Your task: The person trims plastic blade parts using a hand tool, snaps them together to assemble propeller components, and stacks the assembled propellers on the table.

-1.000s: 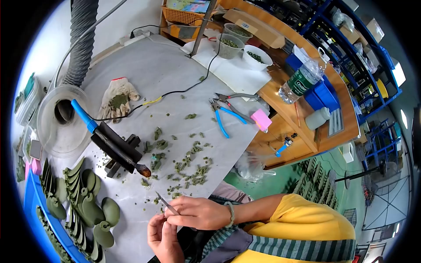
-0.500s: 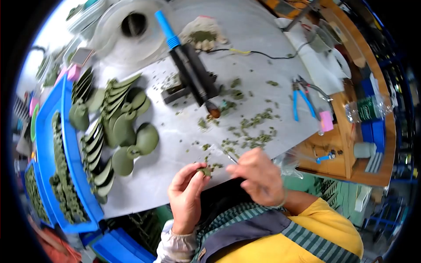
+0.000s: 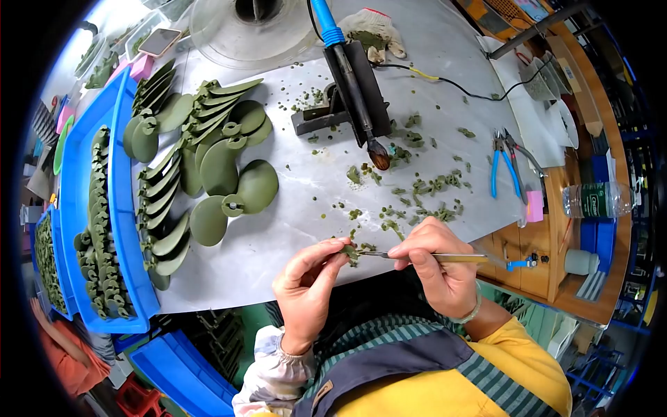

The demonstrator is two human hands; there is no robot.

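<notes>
Near the table's front edge, my left hand point(image 3: 307, 285) pinches a small dark-green plastic part point(image 3: 351, 251) between thumb and fingertips. My right hand point(image 3: 443, 274) is closed round a slim knife-like tool point(image 3: 458, 258) with a brass-coloured handle. Its thin metal tip points left and meets the green part or lies right beside it; I cannot tell which. Small green scraps point(image 3: 427, 194) are scattered on the table beyond my hands. A soldering iron point(image 3: 358, 97) with a blue handle rests in a dark stand point(image 3: 316, 119), its browned tip toward me.
Green leaf-shaped parts point(image 3: 219, 170) lie in rows at left, beside a blue tray point(image 3: 121, 229) of small green pieces. Blue-handled cutters point(image 3: 501, 167) lie at right, near a pink block point(image 3: 533, 206) and a plastic bottle point(image 3: 597, 200). A glove point(image 3: 372, 31) and cable are at the back.
My right hand has turned and brought the tool's tip to the green part. My left hand still pinches that part. The whole view has shifted, with the table's things now farther right.
</notes>
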